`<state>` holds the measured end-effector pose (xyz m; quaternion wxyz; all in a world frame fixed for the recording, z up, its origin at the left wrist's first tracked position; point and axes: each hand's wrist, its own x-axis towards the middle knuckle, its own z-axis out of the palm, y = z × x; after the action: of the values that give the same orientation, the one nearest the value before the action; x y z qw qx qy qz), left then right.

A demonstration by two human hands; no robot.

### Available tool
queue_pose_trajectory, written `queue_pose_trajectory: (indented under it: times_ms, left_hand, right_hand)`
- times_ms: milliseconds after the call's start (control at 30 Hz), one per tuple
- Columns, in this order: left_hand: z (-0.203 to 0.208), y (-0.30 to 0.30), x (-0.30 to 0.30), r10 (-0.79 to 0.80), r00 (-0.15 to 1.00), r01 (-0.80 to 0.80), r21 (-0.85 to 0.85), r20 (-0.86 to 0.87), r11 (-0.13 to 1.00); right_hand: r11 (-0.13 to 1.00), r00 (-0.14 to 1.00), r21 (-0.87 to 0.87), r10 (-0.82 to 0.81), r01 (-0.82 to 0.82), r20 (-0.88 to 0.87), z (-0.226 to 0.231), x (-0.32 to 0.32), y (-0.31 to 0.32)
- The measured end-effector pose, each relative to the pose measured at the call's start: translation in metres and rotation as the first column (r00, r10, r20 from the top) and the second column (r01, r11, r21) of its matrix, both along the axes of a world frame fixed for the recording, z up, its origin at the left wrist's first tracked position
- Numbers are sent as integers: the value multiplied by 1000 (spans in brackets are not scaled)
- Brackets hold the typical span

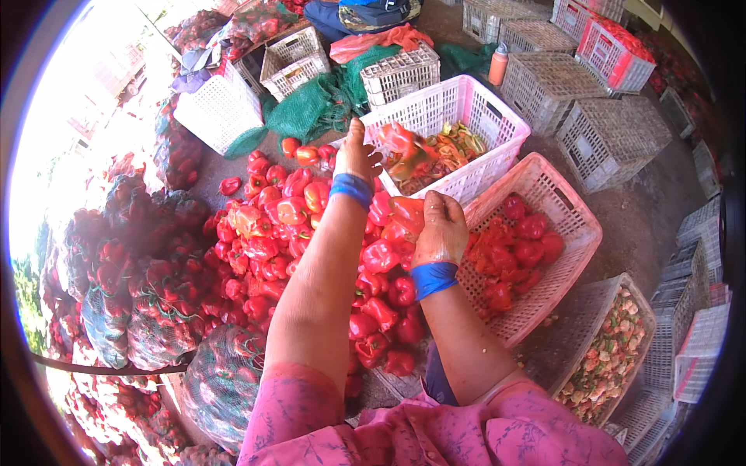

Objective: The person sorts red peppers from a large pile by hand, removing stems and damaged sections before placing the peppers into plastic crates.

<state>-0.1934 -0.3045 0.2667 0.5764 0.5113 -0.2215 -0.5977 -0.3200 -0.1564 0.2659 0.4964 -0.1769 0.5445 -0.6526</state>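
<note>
My left hand (357,158), with a blue band at its wrist, is open beside the near left corner of a white crate (500,142). Just right of its fingers, a blurred red and green pepper piece (404,147) shows over the crate, apart from the hand. Yellow and green pepper scraps (457,149) lie inside that crate. My right hand (441,233), also banded in blue, is closed on a red bell pepper (407,212) near the crate's front edge. Below and left of my hands spreads a large heap of red bell peppers (291,211), partly hidden by my left forearm.
A pink crate (584,225) to the right holds red peppers. Nearer me, another crate (561,339) contains small pale and orange bits. Net sacks of peppers (159,311) crowd the left. Grey crates (614,136) and an orange bottle (498,67) stand at the back right.
</note>
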Motion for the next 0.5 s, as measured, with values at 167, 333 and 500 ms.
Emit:
queue_pose_trajectory:
  times_ms: [167,333,500]
  left_hand:
    - [-12,96,17,-426,870,486,-280,250,828]
    - [16,167,-6,-403,864,450,-105,302,887]
    - [24,195,-27,-120,892,166,-69,435,984]
  right_hand:
    - [999,994,-7,38,-37,100,-3,-3,-5]
    - [989,971,-126,51,-82,-234,-7,-6,2]
    - [928,919,-361,-59,-93,-389,2,1,16]
